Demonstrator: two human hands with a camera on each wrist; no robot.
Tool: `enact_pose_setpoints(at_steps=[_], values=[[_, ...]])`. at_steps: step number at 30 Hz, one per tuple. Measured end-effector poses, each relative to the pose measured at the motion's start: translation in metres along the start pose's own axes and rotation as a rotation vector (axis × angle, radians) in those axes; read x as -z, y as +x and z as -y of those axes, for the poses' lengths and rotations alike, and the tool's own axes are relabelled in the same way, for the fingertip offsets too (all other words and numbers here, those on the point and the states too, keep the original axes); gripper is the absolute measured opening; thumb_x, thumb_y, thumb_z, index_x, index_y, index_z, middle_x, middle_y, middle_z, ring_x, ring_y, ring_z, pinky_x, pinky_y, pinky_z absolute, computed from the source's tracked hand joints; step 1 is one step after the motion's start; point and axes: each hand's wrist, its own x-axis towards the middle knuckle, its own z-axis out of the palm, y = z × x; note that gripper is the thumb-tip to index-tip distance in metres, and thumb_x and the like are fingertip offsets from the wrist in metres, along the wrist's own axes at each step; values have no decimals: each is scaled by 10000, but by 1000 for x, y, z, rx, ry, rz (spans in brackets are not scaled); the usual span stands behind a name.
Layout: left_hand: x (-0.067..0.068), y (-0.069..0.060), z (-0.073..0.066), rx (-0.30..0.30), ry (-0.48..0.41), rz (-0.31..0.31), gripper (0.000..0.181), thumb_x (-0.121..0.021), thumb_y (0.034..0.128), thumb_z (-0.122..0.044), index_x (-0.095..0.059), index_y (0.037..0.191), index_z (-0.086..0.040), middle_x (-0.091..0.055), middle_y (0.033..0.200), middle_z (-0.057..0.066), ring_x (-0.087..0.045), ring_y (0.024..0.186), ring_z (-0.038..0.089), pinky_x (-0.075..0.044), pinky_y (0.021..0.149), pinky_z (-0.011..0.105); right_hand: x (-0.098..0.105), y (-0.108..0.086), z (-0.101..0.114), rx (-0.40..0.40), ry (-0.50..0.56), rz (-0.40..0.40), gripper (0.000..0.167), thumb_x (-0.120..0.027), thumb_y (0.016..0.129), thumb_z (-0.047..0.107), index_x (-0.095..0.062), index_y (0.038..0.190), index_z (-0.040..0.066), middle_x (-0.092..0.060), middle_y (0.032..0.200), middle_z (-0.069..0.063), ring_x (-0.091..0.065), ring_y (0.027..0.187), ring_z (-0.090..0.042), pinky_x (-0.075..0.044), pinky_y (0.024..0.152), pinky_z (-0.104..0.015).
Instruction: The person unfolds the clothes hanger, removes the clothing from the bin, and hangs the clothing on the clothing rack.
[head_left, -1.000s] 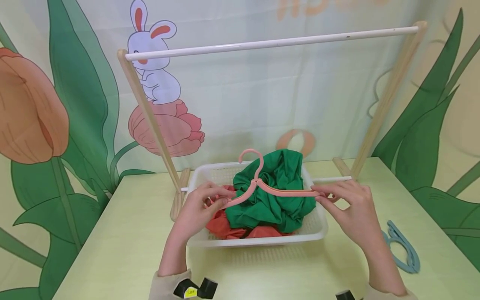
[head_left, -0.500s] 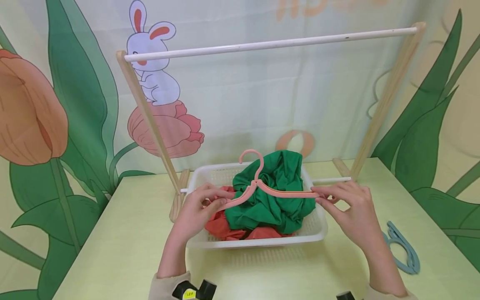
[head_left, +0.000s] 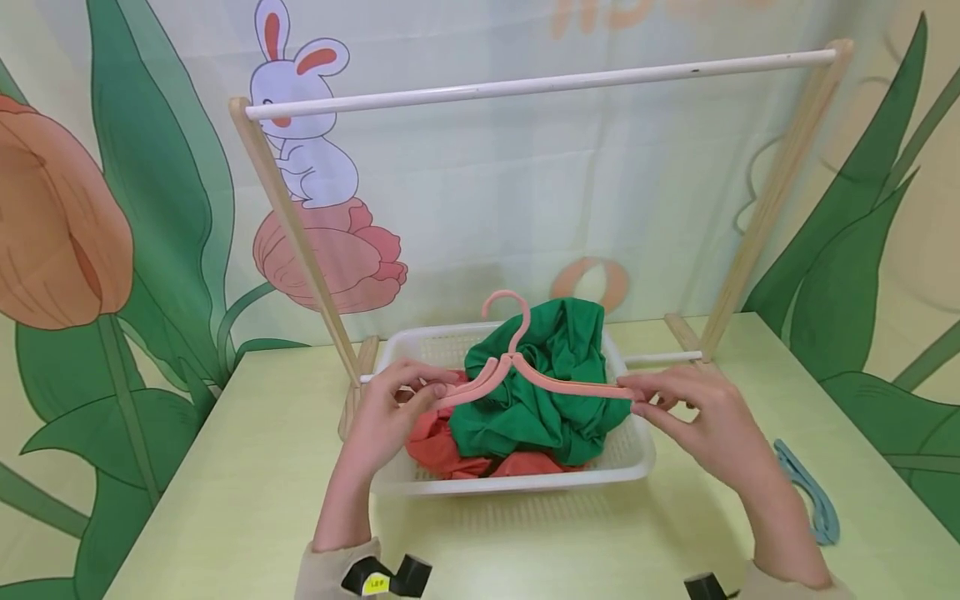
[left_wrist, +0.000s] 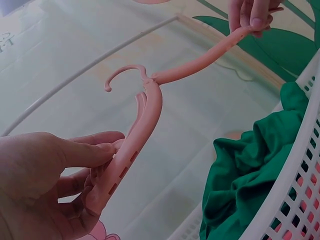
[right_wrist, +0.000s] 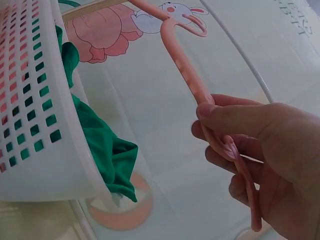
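A pink folding clothes hanger [head_left: 562,386] is held up above the white basket [head_left: 517,483], its hook pointing upward. My left hand [head_left: 393,408] pinches the left arm of the hanger; the left wrist view shows slots along that arm and a thin strip standing apart from it near the neck. With thumb and fingers my right hand [head_left: 697,417] grips the end of the other arm; in the right wrist view a jointed end piece of the hanger [right_wrist: 245,175] runs along the fingers. Green cloth [head_left: 536,417] lies heaped in the basket over red cloth [head_left: 442,446].
Behind the basket stands a drying rack with a white top rail [head_left: 555,83] and slanted wooden legs [head_left: 300,242]. A blue folded hanger [head_left: 817,500] lies on the table [head_left: 225,500] at the right, partly behind my right forearm. A printed curtain hangs at the back.
My left hand has shifted slightly along the hanger's left arm, and the strip now stands off from it near the neck. The hook has risen a little. My right forearm has moved slightly right.
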Motion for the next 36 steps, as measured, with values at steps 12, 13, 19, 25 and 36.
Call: enact_pose_setpoints(at_steps=[12,13,19,25,36], values=[[5,3,2,40,11,18,176,-634,956,-93,-761,1077,-107,-682,1046,60,-576,866,170,-512,704,234,21,21,-21,28,278,413,367,-760,834,27,-708,1162,184,-703,867,123,-617,737,-11,-536,656,-173],[6,3,2,36,8,22,176,-633,957,-96,-761,1077,-106,-687,1051,66,-580,873,173,-518,712,236,22,23,-22,22,295,434,361,-755,840,32,-705,1164,183,-699,866,115,-610,728,-20,-530,650,-179],[7,7,0,31,7,43,174,-643,956,-134,-765,1079,-148,-696,1053,50,-586,884,158,-521,743,248,27,36,-29,5,330,482,337,-724,872,36,-705,1157,214,-686,844,80,-524,626,-51,-467,564,-197],[9,11,-5,44,20,91,165,-678,938,-182,-760,1080,-189,-682,1027,17,-556,855,183,-480,727,255,27,43,-33,-41,343,503,313,-702,892,40,-714,1146,223,-699,879,78,-512,607,-76,-461,532,-218],[9,15,-2,35,10,199,185,-659,943,-127,-753,1102,-137,-638,949,72,-502,790,191,-427,618,223,23,48,-36,-36,338,515,297,-711,886,51,-727,1127,224,-701,910,90,-517,655,-81,-469,573,-220]])
